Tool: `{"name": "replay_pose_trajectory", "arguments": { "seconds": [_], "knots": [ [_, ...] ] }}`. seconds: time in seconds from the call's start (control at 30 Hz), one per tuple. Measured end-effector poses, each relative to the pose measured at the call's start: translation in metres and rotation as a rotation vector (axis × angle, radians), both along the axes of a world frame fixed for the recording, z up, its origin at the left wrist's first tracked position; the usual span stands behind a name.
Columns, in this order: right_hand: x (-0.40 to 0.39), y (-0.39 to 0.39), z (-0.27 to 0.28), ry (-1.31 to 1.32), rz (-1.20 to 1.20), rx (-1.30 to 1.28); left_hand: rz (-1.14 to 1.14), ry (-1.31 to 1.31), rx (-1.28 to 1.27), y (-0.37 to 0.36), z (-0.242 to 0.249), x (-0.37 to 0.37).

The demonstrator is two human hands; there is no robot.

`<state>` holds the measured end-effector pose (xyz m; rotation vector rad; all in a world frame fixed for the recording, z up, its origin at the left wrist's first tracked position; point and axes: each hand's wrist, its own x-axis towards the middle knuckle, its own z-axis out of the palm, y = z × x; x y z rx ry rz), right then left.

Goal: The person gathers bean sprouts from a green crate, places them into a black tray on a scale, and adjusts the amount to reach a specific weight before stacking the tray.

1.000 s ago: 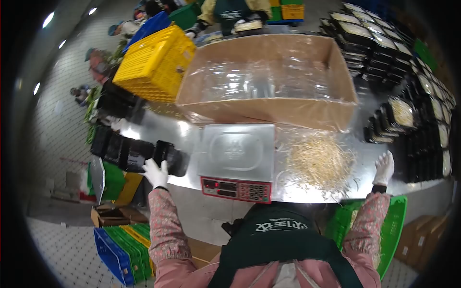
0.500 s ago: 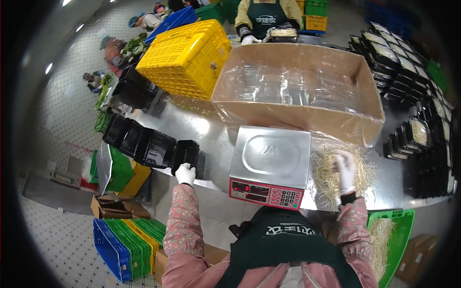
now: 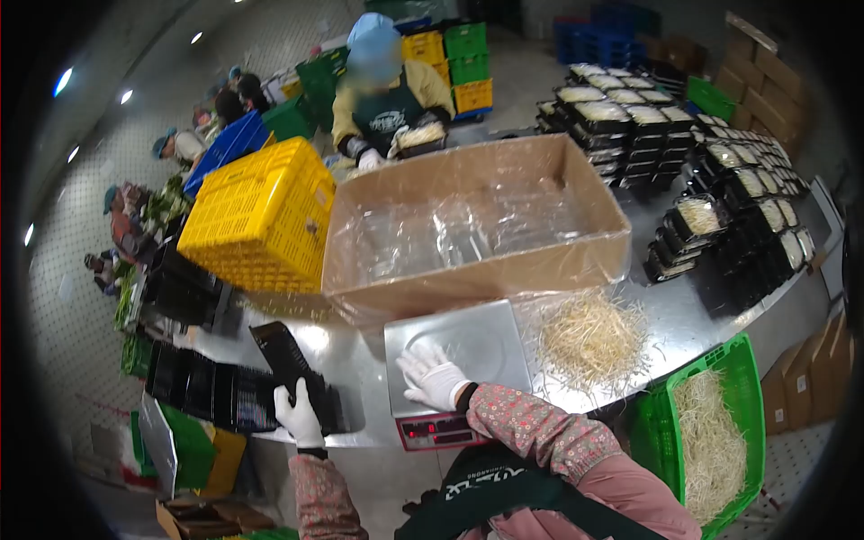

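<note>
My left hand [image 3: 299, 411], in a white glove, grips the edge of a black tray [image 3: 286, 353] that tilts up from a row of black trays [image 3: 202, 387]. My right hand [image 3: 432, 376], also gloved, lies with its fingers spread over the metal plate of the scale [image 3: 499, 346], holding nothing. The scale's red front panel [image 3: 441, 430] shows beneath the right wrist. To the right of the scale a loose pile of pale sprouts [image 3: 594, 340] rests on the metal table [image 3: 666, 346].
Behind the scale stands a plastic-lined carton [image 3: 477, 274], with a yellow crate [image 3: 256, 216] at its left. Filled trays [image 3: 697, 216] are stacked at right. A green crate [image 3: 756, 423] holds sprouts. Across the table a co-worker [image 3: 387, 108] holds a filled tray [image 3: 421, 139].
My right hand has left the sprout pile and moved left over the scale, its fingers now spread. My left hand has raised a black tray. The view has shifted and turned to the right.
</note>
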<state>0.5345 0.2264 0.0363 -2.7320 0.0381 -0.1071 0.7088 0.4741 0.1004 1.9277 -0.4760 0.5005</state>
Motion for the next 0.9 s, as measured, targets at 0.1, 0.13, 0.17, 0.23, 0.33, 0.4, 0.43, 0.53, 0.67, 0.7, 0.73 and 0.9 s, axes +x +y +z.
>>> {"name": "replay_pose_trajectory", "arguments": {
  "seconds": [0.1,0.13,0.17,0.23,0.33,0.4,0.43,0.53,0.67,0.7,0.73,0.9],
  "knots": [
    [-0.020,-0.077,-0.012,-0.020,-0.403,-0.085,-0.060,-0.040,0.020,-0.025,0.029,-0.013],
    [-0.036,-0.095,-0.017,-0.056,-0.496,-0.190,-0.122,0.023,-0.027,-0.038,0.033,-0.015],
    [-0.055,-0.106,-0.013,-0.007,-0.594,-0.122,-0.183,0.092,-0.068,-0.051,0.036,-0.017],
    [-0.091,-0.105,-0.006,0.096,-0.675,-0.036,-0.274,0.058,-0.033,-0.093,0.035,-0.027],
    [-0.137,-0.068,-0.007,0.155,-0.668,-0.018,-0.409,-0.129,0.068,-0.186,0.037,-0.074],
    [-0.174,-0.043,0.003,0.019,-0.654,-0.037,-0.774,-0.111,0.110,-0.244,0.044,-0.114],
    [-0.195,-0.031,0.009,-0.033,-0.657,-0.029,-0.964,-0.133,0.113,-0.271,0.048,-0.137],
    [-0.249,-0.008,0.006,-0.091,-0.728,0.089,-1.173,-0.338,0.219,-0.340,0.025,-0.202],
    [-0.324,0.006,-0.005,-0.261,-0.932,0.303,-1.284,-0.515,0.361,-0.414,-0.043,-0.256],
    [-0.344,0.010,-0.002,-0.290,-1.004,0.361,-1.279,-0.546,0.521,-0.429,-0.068,-0.257],
    [-0.364,0.017,0.004,-0.341,-1.071,0.332,-1.303,-0.517,0.680,-0.440,-0.085,-0.259],
    [-0.485,0.042,0.017,-0.304,-1.304,0.356,-1.202,-0.386,1.007,-0.455,-0.078,-0.267]
  ]
}}
